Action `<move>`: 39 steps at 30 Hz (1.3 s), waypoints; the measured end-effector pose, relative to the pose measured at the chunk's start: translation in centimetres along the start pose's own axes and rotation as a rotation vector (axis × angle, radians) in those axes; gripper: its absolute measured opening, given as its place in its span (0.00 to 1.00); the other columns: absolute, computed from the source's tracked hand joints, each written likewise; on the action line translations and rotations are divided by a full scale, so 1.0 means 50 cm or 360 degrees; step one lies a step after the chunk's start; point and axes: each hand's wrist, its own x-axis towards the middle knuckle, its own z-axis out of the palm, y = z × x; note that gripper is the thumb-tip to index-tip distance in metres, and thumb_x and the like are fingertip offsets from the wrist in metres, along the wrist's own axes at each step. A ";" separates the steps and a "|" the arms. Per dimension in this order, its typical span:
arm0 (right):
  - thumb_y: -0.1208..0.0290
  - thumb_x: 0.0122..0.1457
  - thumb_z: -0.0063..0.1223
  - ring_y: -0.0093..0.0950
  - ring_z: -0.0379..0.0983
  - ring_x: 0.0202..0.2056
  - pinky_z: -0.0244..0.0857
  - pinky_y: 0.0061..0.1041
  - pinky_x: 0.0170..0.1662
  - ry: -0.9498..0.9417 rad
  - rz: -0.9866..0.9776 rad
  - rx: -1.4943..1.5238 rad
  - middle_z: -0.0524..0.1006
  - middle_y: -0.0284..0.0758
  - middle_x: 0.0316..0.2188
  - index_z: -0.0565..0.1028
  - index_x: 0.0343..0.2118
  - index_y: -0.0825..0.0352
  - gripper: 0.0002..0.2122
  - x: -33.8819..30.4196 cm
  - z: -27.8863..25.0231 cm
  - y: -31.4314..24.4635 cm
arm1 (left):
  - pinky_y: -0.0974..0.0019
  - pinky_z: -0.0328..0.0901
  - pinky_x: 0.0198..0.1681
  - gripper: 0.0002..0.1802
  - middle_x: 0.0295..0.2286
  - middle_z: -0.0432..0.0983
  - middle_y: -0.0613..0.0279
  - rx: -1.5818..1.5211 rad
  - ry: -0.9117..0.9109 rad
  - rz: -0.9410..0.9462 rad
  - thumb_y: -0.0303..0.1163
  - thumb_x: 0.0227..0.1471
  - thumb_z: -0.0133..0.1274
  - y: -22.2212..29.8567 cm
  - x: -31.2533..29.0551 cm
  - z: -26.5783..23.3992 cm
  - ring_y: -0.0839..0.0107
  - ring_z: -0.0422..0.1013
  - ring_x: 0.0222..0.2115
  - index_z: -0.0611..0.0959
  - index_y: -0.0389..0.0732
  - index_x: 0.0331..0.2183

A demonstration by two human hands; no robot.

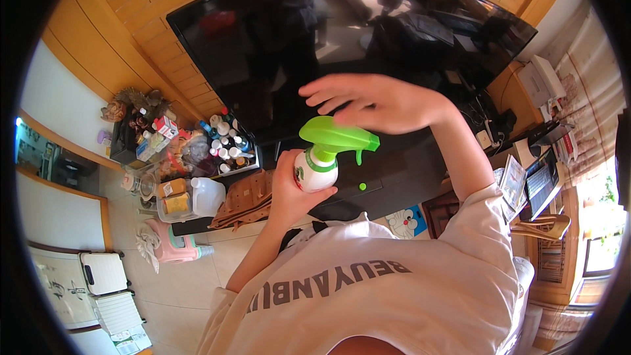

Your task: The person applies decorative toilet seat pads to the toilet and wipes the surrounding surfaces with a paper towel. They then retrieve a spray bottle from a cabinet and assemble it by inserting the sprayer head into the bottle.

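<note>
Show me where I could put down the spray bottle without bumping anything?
The black stand top below the big black television screen looks bare, right of the white spray bottle with green trigger. The pale floor tiles beside the pink plastic stool are open too. The stand's left end, packed with small bottles, is crowded.

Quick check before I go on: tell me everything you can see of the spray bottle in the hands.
The spray bottle has a white, rounded plastic-looking body with a green band at the neck and a bright green trigger head whose nozzle points to the picture's right. It is held up in front of the dark television screen, tilted. The left hand grips its body from below; the right hand hovers just over the trigger head, fingers spread. Its label is too small to make out.
</note>
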 end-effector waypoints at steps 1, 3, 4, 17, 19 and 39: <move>0.80 0.57 0.49 0.34 0.66 0.55 0.63 0.32 0.56 -0.0056 -0.0199 0.0212 0.70 0.43 0.52 0.59 0.61 0.67 0.27 0.006 -0.022 0.022 | 0.63 0.66 0.39 0.35 0.34 0.68 0.58 -0.0100 -0.0041 -0.0040 0.28 0.23 0.73 0.001 0.000 0.001 0.62 0.69 0.35 0.74 0.37 0.39; 0.83 0.54 0.50 0.33 0.65 0.56 0.62 0.34 0.57 -0.0057 -0.0342 0.0431 0.70 0.43 0.53 0.59 0.61 0.66 0.29 0.020 -0.035 0.066 | 0.64 0.66 0.39 0.36 0.35 0.68 0.58 -0.0137 -0.0058 -0.0016 0.29 0.23 0.73 0.011 0.001 0.005 0.63 0.70 0.36 0.74 0.37 0.39; 0.85 0.50 0.54 0.33 0.65 0.56 0.60 0.36 0.58 -0.0154 -0.0334 0.0457 0.69 0.43 0.55 0.58 0.61 0.66 0.33 0.021 -0.029 0.093 | 0.64 0.67 0.39 0.37 0.35 0.69 0.58 -0.0223 -0.0122 -0.0070 0.29 0.23 0.73 0.013 0.002 0.008 0.64 0.71 0.36 0.73 0.37 0.40; 0.74 0.41 0.72 0.29 0.72 0.48 0.61 0.34 0.57 0.0806 -0.0313 0.0779 0.77 0.40 0.42 0.68 0.50 0.71 0.31 0.007 0.174 0.134 | 0.65 0.68 0.40 0.39 0.39 0.70 0.57 -0.0214 -0.0120 -0.0135 0.29 0.26 0.73 0.012 0.016 0.010 0.67 0.71 0.38 0.70 0.37 0.43; 0.71 0.45 0.70 0.29 0.70 0.50 0.61 0.33 0.56 0.0859 -0.0326 0.0719 0.74 0.41 0.47 0.64 0.53 0.72 0.33 -0.002 0.186 0.133 | 0.63 0.68 0.41 0.40 0.40 0.69 0.56 -0.0190 -0.0159 -0.0228 0.29 0.26 0.73 0.031 0.016 0.016 0.65 0.71 0.39 0.70 0.37 0.44; 0.80 0.37 0.60 0.42 0.46 0.66 0.45 0.41 0.64 0.0817 -0.0578 -0.0382 0.57 0.44 0.63 0.70 0.55 0.60 0.35 -0.103 0.076 0.081 | 0.68 0.68 0.41 0.39 0.36 0.73 0.62 -0.0067 -0.0355 0.0061 0.26 0.26 0.73 0.044 0.005 -0.008 0.73 0.71 0.37 0.71 0.39 0.43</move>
